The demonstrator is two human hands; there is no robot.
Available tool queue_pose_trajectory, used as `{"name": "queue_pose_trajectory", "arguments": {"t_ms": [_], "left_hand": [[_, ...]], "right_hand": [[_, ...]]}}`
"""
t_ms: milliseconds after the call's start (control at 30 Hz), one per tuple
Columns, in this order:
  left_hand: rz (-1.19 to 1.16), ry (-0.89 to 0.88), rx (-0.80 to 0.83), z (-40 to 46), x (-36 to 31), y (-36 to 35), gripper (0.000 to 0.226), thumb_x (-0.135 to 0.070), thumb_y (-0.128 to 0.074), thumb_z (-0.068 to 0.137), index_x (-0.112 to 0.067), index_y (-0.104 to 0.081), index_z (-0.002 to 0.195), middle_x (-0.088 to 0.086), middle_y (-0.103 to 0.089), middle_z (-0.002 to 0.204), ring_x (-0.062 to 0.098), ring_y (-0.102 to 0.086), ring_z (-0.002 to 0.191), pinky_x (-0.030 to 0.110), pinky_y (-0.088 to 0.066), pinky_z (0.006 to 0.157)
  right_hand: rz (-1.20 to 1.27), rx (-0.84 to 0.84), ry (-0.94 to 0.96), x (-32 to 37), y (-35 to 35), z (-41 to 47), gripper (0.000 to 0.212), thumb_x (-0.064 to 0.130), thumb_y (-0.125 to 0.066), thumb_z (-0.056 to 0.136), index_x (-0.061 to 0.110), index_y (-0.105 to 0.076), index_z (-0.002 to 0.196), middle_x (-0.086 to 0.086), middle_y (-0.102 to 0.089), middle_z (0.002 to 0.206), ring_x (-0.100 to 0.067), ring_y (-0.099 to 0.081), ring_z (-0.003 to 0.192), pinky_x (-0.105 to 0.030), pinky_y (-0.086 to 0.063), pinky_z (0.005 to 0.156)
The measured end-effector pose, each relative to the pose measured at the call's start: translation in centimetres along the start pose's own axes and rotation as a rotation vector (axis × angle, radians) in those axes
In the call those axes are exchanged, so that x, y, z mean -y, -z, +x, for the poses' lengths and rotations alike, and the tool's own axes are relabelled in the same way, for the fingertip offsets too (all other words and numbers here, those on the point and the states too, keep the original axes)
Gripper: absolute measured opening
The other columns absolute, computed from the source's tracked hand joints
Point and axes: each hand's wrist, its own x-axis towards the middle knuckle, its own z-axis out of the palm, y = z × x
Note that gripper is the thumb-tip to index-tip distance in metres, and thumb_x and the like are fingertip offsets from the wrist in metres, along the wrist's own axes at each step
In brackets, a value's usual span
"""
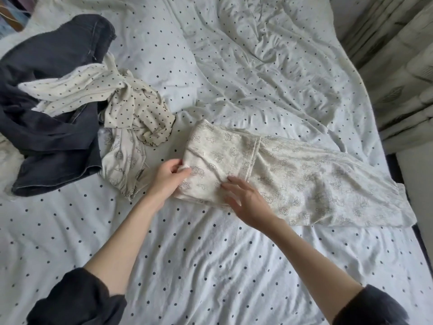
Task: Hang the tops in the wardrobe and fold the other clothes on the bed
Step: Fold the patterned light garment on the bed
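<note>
Soft, even daylight; faint shadows lie in the folds of the bed sheet (234, 266). No glare. Wide-angle distortion bends the edges; the right hand (246, 202) shows slight motion blur.

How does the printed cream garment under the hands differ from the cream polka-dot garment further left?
The printed garment lies spread flat with one end folded over; the polka-dot garment sits crumpled and knotted. The printed one carries outline motifs, the polka-dot one dark dots. The left hand pinches the printed one; the polka-dot one is untouched. Both are cream, on the bed.
</note>
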Motion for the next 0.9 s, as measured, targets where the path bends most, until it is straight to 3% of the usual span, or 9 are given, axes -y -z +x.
{"name": "queue_pose_trajectory", "arguments": {"t_ms": [100,200,300,367,433,500,600,700,900], "left_hand": [[-0.063,-0.03,0.069,-1.3,-2.9,-1.2,0.015,-0.007,-0.063,0.085,-0.021,-0.065,0.09,-0.008,-0.073,0.079,0.005,-0.069,0.074,0.015,-0.051,0.058],[0.019,-0.127,0.147,-2.5,-6.5,-5.3,0.021,-0.007,-0.061,0.087,-0.02,-0.062,0.103,-0.006,-0.07,0.096,0.007,-0.067,0.085,0.013,-0.051,0.061],[0.179,-0.224,0.262,-3.7,-8.5,-12.2,0.05,-0.013,-0.059,0.09,-0.019,-0.043,0.136,-0.003,-0.059,0.109,0.008,-0.06,0.088,0.018,-0.052,0.072],[0.34,-0.258,0.355,-4.1,-8.1,-15.8,0.051,-0.021,-0.06,0.091,-0.021,-0.041,0.138,-0.002,-0.059,0.1,0.008,-0.057,0.076,0.026,-0.049,0.071],[0.422,-0.302,0.31,-4.0,-7.0,-18.5,0.039,-0.025,-0.06,0.091,-0.021,-0.052,0.129,-0.003,-0.062,0.093,0.001,-0.054,0.066,0.021,-0.046,0.066],[0.449,-0.335,0.081,-3.3,-6.0,-18.3,0.03,-0.021,-0.059,0.091,-0.016,-0.058,0.121,-0.005,-0.06,0.087,-0.002,-0.051,0.067,0.011,-0.041,0.066],[0.501,-0.172,-0.229,-1.7,-4.5,-16.8,0.04,-0.023,-0.061,0.09,-0.009,-0.051,0.126,0.007,-0.059,0.108,0.017,-0.056,0.097,0.025,-0.044,0.09],[0.263,0.176,-0.132,-0.6,-3.8,-15.9,0.047,-0.023,-0.063,0.089,-0.005,-0.047,0.129,0.011,-0.056,0.126,0.023,-0.055,0.111,0.035,-0.043,0.099],[0.164,0.061,-0.024,-1.3,-7.3,-17.8,0.021,-0.003,-0.062,0.086,-0.015,-0.056,0.103,0.0,-0.066,0.099,0.005,-0.062,0.078,0.012,-0.047,0.058]], "right_hand": [[0.527,-0.133,-0.154,-1.2,1.7,-0.8,0.028,0.022,-0.049,0.097,0.014,-0.062,0.121,-0.001,-0.059,0.129,-0.016,-0.057,0.116,-0.025,-0.045,0.094],[0.987,-0.18,-0.322,-3.3,3.7,-2.6,0.024,0.03,-0.045,0.098,0.022,-0.066,0.103,0.004,-0.068,0.112,-0.013,-0.062,0.108,-0.029,-0.05,0.092],[1.284,-0.186,-0.389,-7.2,5.8,-4.6,0.034,0.038,-0.036,0.1,0.018,-0.06,0.114,0.0,-0.066,0.117,-0.016,-0.063,0.107,-0.034,-0.05,0.092],[1.393,-0.173,-0.418,-9.5,6.7,-5.4,0.042,0.043,-0.033,0.099,0.016,-0.051,0.126,-0.002,-0.061,0.124,-0.019,-0.061,0.11,-0.035,-0.049,0.093],[1.399,-0.142,-0.457,-11.8,7.3,-6.3,0.045,0.043,-0.035,0.099,0.017,-0.045,0.134,-0.003,-0.056,0.129,-0.021,-0.059,0.112,-0.038,-0.046,0.098],[1.26,-0.123,-0.492,-12.8,7.0,-6.8,0.045,0.038,-0.04,0.099,0.016,-0.043,0.138,-0.003,-0.052,0.133,-0.021,-0.057,0.115,-0.041,-0.044,0.102],[0.858,-0.204,-0.423,-13.9,6.2,-7.2,0.038,0.028,-0.044,0.099,0.015,-0.05,0.134,-0.001,-0.053,0.134,-0.015,-0.054,0.116,-0.029,-0.045,0.1],[0.691,-0.279,-0.266,-13.6,5.5,-6.5,0.031,0.025,-0.044,0.099,0.015,-0.058,0.125,0.003,-0.054,0.128,-0.002,-0.053,0.101,0.001,-0.039,0.077],[0.829,-0.077,-0.207,-14.2,6.3,-4.4,0.038,0.032,-0.042,0.099,0.014,-0.054,0.131,0.0,-0.052,0.136,-0.007,-0.052,0.11,-0.013,-0.043,0.086]]}}
